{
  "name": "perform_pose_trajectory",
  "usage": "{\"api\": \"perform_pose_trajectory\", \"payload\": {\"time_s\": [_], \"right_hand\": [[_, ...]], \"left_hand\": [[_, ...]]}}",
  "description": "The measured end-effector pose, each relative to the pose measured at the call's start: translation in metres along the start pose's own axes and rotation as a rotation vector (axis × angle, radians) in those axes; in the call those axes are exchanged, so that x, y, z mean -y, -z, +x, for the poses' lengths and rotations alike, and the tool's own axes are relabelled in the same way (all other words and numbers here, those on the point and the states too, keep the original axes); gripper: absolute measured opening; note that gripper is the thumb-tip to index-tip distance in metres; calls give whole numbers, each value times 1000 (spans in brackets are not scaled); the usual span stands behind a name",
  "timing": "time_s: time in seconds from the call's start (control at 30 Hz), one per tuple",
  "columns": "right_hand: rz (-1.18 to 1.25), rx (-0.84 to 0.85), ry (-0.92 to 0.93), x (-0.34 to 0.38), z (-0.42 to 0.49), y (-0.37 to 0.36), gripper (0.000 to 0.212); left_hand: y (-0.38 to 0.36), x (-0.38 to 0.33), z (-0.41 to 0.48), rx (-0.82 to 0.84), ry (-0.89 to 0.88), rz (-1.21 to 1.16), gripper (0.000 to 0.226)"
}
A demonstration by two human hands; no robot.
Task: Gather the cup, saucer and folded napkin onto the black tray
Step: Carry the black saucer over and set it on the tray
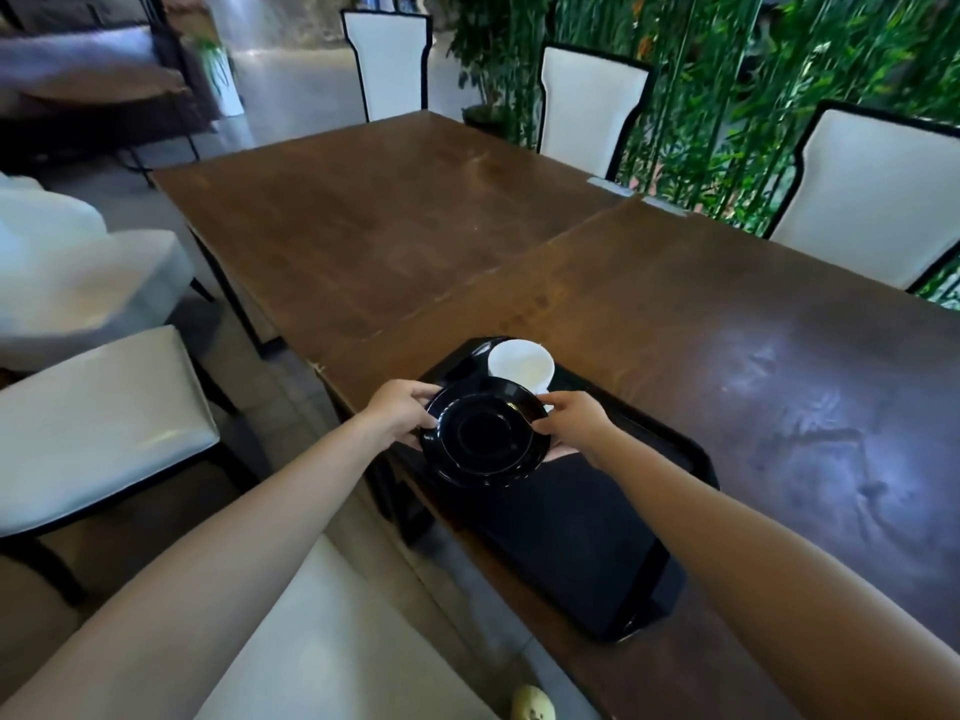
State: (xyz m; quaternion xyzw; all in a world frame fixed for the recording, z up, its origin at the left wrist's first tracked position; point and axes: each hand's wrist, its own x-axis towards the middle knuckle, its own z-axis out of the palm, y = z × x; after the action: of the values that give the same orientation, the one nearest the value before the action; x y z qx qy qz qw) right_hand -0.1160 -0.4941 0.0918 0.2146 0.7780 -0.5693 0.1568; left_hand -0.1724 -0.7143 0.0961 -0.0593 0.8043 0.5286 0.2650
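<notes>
Saucer (480, 441) above the black tray (597, 537), rim pinched between left-hand fingers (423, 394) and right-hand fingers (545, 410).

**No readable text in view**

No lettering, label, brand mark, number or sign can be read anywhere in the head view. The glossy black saucer (483, 441), the white cup (521, 366), the black tray (696, 459) and the wooden table (675, 314) show plain surfaces with only reflections and wear marks. A small pale object (532, 704) at the bottom edge carries dark specks that may be a printed pattern, but it is too blurred to tell.
</notes>
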Motion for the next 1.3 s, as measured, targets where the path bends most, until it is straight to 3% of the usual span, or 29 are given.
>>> {"api": "perform_pose_trajectory", "payload": {"time_s": [0.13,0.33,0.63,1.3], "right_hand": [[-56,-26,4,-14,21,-9,33],[-46,-24,-26,-30,42,-21,43],[-123,-11,-9,-44,62,-28,18],[-193,20,-59,-49,82,-22,14]], "left_hand": [[-3,3,14,-42,4,85,51],[-6,18,32,-70,36,168,55],[-13,27,49,-79,79,228,59],[-24,40,67,-53,94,252,60]]}}
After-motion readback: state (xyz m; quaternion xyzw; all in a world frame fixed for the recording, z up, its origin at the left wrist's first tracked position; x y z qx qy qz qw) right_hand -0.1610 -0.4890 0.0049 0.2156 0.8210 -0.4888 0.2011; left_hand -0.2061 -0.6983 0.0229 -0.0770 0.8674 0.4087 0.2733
